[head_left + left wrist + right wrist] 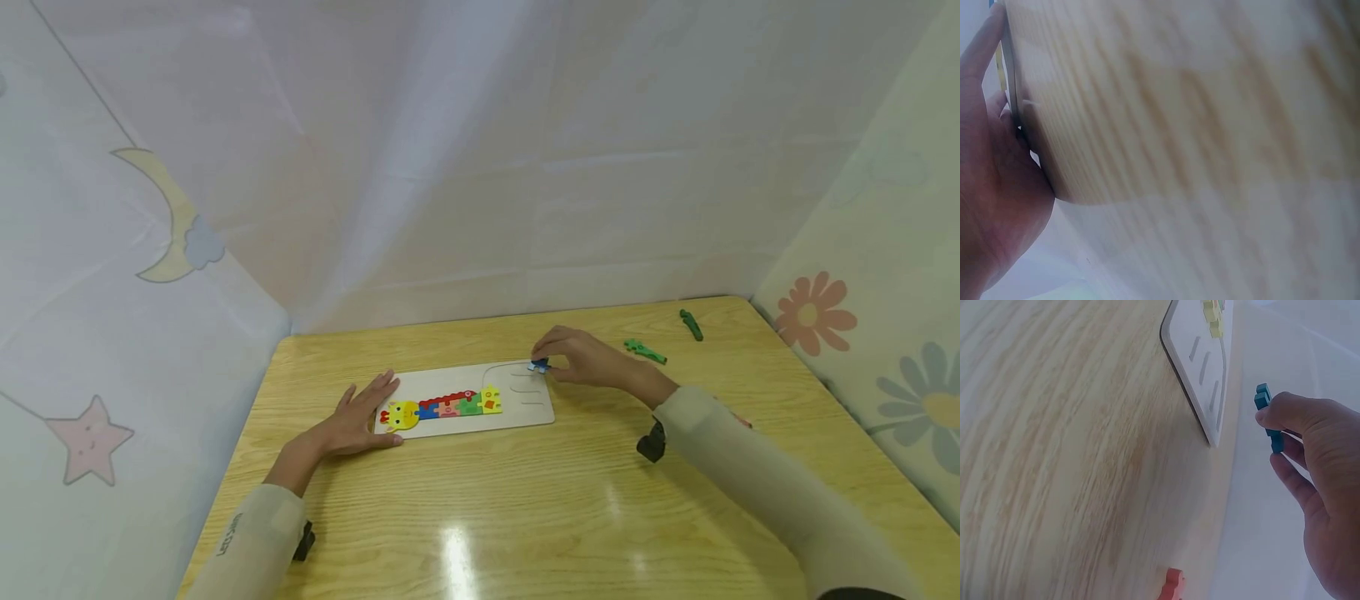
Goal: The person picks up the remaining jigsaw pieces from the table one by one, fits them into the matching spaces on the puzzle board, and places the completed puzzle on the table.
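Observation:
A pale wooden puzzle board (536,413) lies on the table, with a giraffe's yellow head (407,415) at its left end. Blue, pink, red, green and yellow pieces (491,399) run on from the head to the board's middle. Straight fingers and thumb of my left hand (358,422) rest along the board's left end. Above the board's far right corner, my right hand (588,360) pinches a blue puzzle piece (538,365) between thumb and fingers. In the right wrist view this piece (1264,400) looks teal and is held clear of the board.
A light green piece (647,352) and a dark green piece (692,325) lie on the table (480,500) at the far right. A red piece (1172,585) is partly hidden by my right sleeve in the head view. Patterned cloth (450,208) hangs behind and at both sides.

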Demonstrator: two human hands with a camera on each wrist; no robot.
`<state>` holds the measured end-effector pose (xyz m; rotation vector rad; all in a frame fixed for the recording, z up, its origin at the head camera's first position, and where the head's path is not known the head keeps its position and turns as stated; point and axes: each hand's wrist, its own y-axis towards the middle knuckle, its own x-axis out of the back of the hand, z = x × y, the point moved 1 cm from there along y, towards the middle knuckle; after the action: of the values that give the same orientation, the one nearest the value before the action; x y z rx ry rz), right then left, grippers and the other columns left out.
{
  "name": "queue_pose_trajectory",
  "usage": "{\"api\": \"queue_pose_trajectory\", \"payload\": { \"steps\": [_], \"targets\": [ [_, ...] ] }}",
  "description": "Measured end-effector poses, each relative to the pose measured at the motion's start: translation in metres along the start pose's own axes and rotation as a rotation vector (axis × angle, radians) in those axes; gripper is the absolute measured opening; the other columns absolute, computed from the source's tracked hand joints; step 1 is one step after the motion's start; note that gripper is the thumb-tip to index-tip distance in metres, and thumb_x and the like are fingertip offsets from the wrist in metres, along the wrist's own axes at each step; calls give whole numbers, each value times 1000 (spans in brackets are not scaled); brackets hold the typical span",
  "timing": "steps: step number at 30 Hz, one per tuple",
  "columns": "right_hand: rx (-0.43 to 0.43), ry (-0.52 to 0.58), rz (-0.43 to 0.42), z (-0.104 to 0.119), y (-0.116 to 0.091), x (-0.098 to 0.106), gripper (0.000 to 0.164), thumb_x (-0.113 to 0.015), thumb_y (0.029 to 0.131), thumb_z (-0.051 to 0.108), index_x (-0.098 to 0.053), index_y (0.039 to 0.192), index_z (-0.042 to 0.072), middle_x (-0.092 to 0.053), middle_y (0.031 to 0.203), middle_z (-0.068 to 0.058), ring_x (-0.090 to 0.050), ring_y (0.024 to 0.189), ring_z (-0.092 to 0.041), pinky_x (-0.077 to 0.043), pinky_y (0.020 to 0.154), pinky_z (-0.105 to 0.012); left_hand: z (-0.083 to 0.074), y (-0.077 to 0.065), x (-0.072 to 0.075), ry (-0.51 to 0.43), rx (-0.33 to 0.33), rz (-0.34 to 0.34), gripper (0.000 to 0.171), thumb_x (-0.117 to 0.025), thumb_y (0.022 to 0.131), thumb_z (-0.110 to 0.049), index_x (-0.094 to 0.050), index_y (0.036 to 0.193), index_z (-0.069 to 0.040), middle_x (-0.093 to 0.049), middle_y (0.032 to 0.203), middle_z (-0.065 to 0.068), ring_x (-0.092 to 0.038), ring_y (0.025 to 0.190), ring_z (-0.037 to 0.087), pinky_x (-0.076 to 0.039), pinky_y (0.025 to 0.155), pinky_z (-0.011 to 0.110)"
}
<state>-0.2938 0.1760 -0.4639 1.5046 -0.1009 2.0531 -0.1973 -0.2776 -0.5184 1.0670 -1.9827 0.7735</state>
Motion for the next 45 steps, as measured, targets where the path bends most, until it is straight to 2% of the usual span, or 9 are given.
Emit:
{"api": "queue_pose_trajectory", "payload": {
  "steps": [9, 29, 45],
  "targets": [
    [-7, -4, 30, 0, 9, -10, 33, -85, 89, 3, -79, 121, 3, -74, 124, -10, -66, 118, -28, -58, 99, -46, 0, 0, 0, 1, -5, -2, 109, -78, 92, -53, -18, 170, -7, -6, 179, 14, -7, 164, 39, 9, 126, 68],
    [-23, 11, 40, 5, 24, -28, 29, -81, 91, 4, -78, 120, 3, -72, 126, -9, -65, 120, -26, -58, 101, -43, 1, 1, 0, 13, -4, -7, 109, -77, 92, -56, -18, 170, -8, -7, 179, 13, -8, 164, 38, 7, 126, 68],
    [-22, 40, 62, 12, 37, -34, 30, -79, 93, 1, -77, 123, 0, -71, 130, -11, -64, 124, -28, -56, 104, -44, 2, 1, -1, 17, 3, -11, 109, -77, 91, -57, -19, 170, -9, -7, 179, 13, -8, 164, 38, 7, 126, 68]
  ]
}}
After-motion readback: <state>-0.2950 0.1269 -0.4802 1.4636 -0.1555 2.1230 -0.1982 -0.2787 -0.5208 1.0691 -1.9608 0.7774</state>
